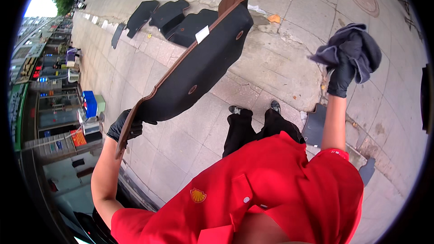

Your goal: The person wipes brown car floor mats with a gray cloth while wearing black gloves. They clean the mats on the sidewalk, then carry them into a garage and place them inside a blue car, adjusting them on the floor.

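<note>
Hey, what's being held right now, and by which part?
The left grip holds the brown-edged black mat by its lower-left end. The right grip holds the bunched dark cloth near its lower middle; folds partly hide the spot.

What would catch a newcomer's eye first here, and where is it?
Probably the big, brown-edged black mat, held up left of centre by the gloved left hand. Next come the bright red shirt across the bottom and the crumpled dark cloth in the gloved right hand, upper right.
</note>
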`<state>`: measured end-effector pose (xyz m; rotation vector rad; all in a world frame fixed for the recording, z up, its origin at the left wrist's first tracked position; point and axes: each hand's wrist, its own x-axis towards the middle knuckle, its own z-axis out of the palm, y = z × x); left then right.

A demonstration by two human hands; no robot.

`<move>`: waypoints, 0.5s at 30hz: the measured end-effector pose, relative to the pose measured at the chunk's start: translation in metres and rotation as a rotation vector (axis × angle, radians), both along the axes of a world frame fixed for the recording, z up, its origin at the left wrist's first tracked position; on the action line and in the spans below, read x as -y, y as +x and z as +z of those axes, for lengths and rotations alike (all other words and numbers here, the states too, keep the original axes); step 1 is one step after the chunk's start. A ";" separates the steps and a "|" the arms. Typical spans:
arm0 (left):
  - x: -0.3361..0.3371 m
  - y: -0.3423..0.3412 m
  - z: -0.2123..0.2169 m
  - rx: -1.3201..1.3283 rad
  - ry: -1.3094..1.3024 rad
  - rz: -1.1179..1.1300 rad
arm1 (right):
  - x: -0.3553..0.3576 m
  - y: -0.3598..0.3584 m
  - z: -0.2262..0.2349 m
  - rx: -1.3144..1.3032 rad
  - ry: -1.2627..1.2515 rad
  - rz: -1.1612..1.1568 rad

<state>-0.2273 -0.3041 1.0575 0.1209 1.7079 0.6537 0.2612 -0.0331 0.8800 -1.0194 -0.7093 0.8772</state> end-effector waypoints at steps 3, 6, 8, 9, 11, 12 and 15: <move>0.084 -0.029 0.005 0.167 0.018 0.204 | 0.044 -0.062 -0.059 -0.091 -0.404 0.349; 0.142 -0.014 0.023 0.095 0.026 0.397 | 0.078 -0.123 -0.081 -0.257 -0.657 0.805; 0.197 -0.020 0.032 0.117 0.059 0.455 | 0.097 -0.178 -0.060 -0.257 -0.643 0.974; 0.237 -0.021 0.030 0.013 0.099 0.444 | 0.107 -0.206 -0.043 -0.219 -0.603 1.040; 0.307 -0.021 0.017 -0.164 0.201 0.452 | 0.130 -0.266 0.004 -0.152 -0.412 1.100; 0.331 -0.017 0.017 -0.245 0.269 0.466 | 0.138 -0.291 0.021 -0.122 -0.320 1.051; 0.427 -0.014 0.030 -0.315 0.251 0.678 | 0.209 -0.384 0.110 -0.294 0.091 0.835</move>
